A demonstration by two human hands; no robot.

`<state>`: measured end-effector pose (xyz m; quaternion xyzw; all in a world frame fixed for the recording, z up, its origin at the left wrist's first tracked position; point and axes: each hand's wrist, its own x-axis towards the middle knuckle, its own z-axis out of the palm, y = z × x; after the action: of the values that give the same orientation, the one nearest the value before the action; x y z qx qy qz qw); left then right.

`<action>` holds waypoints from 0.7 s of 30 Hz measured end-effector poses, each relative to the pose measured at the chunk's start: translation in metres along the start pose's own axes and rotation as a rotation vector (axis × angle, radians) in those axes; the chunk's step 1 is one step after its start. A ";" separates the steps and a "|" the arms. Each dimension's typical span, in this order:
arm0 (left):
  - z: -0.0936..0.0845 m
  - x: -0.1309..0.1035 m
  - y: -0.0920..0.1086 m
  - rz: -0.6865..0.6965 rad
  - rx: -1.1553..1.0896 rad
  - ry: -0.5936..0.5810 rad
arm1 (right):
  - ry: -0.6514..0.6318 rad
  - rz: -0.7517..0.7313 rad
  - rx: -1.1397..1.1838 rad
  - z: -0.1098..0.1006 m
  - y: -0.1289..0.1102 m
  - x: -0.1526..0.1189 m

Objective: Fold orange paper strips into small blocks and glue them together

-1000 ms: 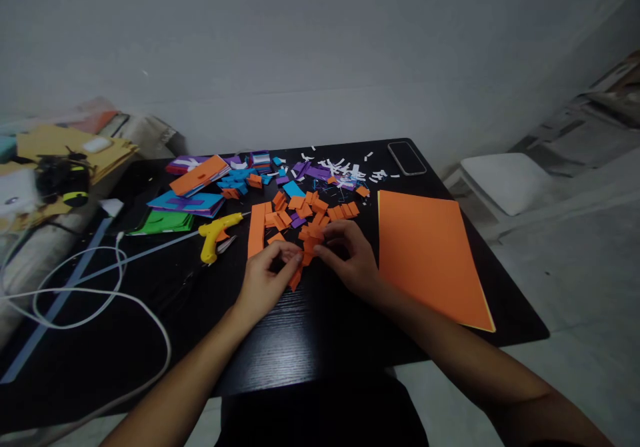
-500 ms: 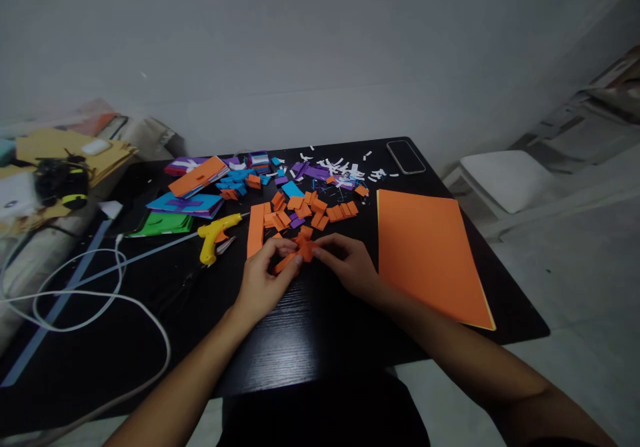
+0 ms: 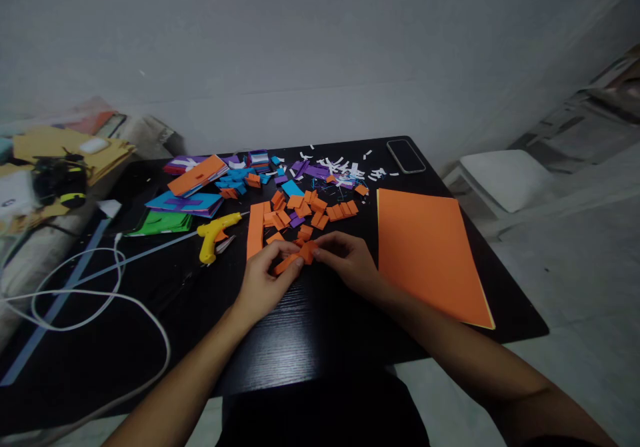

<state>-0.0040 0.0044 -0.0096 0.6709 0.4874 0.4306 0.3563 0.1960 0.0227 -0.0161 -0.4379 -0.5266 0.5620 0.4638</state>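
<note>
Both hands meet near the middle of the black table over a small orange paper piece (image 3: 308,252). My left hand (image 3: 269,275) is closed on it, thumb and fingers pinching from the left. From the right, my right hand (image 3: 350,260) pinches the same piece between thumb and forefinger. Part of the paper is hidden by the fingers. Just beyond lie several small folded orange pieces (image 3: 320,220). A long orange strip (image 3: 255,229) lies beside my left hand, and a yellow glue gun (image 3: 215,235) rests farther left.
A stack of large orange sheets (image 3: 427,254) lies at right, with a phone (image 3: 406,156) behind it. White paper scraps (image 3: 343,170) litter the back. Folded coloured papers (image 3: 185,202) and a looping white cable (image 3: 120,294) are at left. A white stool (image 3: 505,177) stands beyond.
The orange piece between my fingers has turned slightly and shifted a little to the right. My hands have barely moved, and both still pinch it.
</note>
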 end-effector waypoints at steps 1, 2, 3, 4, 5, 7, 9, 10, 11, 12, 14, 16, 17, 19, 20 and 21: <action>0.000 0.000 0.000 0.004 0.001 0.000 | 0.001 0.001 0.002 0.000 0.000 0.000; 0.000 0.000 0.000 0.005 0.003 0.000 | 0.003 0.002 0.003 0.000 0.000 0.000; 0.000 0.000 0.000 0.005 0.005 0.001 | 0.005 0.002 0.004 0.000 0.000 0.000; 0.000 0.000 0.000 0.005 0.008 0.002 | 0.006 0.000 0.006 0.000 0.000 0.000; -0.001 0.000 0.001 0.007 0.012 0.001 | 0.004 -0.002 0.009 0.000 0.000 0.000; -0.001 0.000 0.001 0.024 0.026 0.000 | 0.000 -0.006 0.020 0.000 0.000 0.000; -0.001 0.000 0.001 0.046 0.044 0.001 | -0.004 -0.009 0.020 0.000 0.000 0.000; -0.001 0.000 0.001 0.056 0.053 0.002 | -0.004 -0.011 0.015 0.000 0.000 0.000; 0.000 0.000 0.001 0.063 0.061 0.004 | -0.004 -0.014 0.007 0.000 -0.001 0.000; 0.000 0.000 0.001 0.068 0.068 0.007 | -0.003 -0.018 0.000 0.000 -0.001 0.000; 0.000 0.001 0.001 0.068 0.077 0.011 | 0.001 -0.022 -0.009 0.000 -0.002 -0.001; -0.001 0.001 0.002 0.071 0.084 0.010 | 0.005 -0.024 -0.006 0.000 -0.001 -0.001; -0.001 0.001 0.002 0.077 0.087 0.008 | 0.009 -0.026 -0.004 0.000 -0.001 -0.001; -0.001 0.001 0.002 0.099 0.092 0.003 | 0.013 -0.035 0.001 0.000 0.000 -0.001; -0.001 0.001 0.002 0.112 0.094 -0.001 | 0.016 -0.041 0.002 0.000 0.001 -0.001; -0.001 0.001 0.002 0.122 0.096 -0.002 | 0.019 -0.048 0.003 -0.001 0.001 -0.001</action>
<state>-0.0040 0.0047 -0.0068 0.7160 0.4652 0.4272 0.2973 0.1966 0.0215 -0.0175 -0.4296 -0.5316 0.5475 0.4828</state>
